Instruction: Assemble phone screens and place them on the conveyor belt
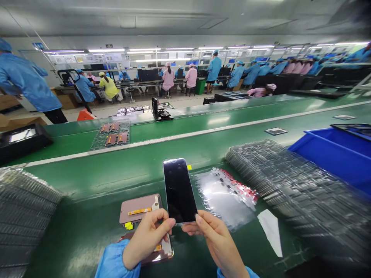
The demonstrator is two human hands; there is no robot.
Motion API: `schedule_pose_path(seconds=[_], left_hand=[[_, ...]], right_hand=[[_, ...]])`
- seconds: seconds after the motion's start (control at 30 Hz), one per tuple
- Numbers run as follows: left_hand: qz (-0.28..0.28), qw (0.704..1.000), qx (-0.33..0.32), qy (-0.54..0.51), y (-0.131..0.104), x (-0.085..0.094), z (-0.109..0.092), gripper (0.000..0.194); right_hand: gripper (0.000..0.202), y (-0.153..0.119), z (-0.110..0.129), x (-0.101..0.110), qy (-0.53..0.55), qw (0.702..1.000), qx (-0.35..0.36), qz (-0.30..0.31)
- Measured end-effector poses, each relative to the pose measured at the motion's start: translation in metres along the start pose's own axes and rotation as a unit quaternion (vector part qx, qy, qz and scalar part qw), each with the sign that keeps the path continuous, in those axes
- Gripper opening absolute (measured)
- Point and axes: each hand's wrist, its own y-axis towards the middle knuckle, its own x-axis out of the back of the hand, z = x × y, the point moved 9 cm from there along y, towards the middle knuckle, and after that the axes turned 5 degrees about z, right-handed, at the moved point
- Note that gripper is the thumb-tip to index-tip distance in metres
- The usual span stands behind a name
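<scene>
A phone screen panel (pixel 179 191) with a glossy black face is tilted up in front of me. My left hand (pixel 150 235) pinches its lower left corner, and my right hand (pixel 216 239) grips the lower right corner between thumb and fingers. Behind my left hand, a screen panel (pixel 136 208) lies on its face, showing a brownish-pink back, an orange ribbon cable and a yellow tab. A second such panel (pixel 166 251) is partly hidden under that hand. Right of the held panel lies a pile of clear plastic films (pixel 223 197) with red and black tabs.
Stacked clear plastic trays stand at left (pixel 26 224) and right (pixel 278 177). A blue bin (pixel 333 154) sits beyond the right stack, and white paper (pixel 271 231) lies nearby. Across the green belt (pixel 203 131), a clear tray (pixel 113 135) holds several panels. Co-workers occupy the background.
</scene>
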Motion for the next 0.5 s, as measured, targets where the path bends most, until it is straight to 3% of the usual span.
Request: schedule_pose_path(seconds=[0.5], left_hand=[[0.035, 0.998, 0.024, -0.037, 0.0001, 0.0033, 0.0027, 0.045]], right_hand=[[0.041, -0.0045, 0.0018, -0.0079, 0.085, 0.995, 0.003, 0.045]])
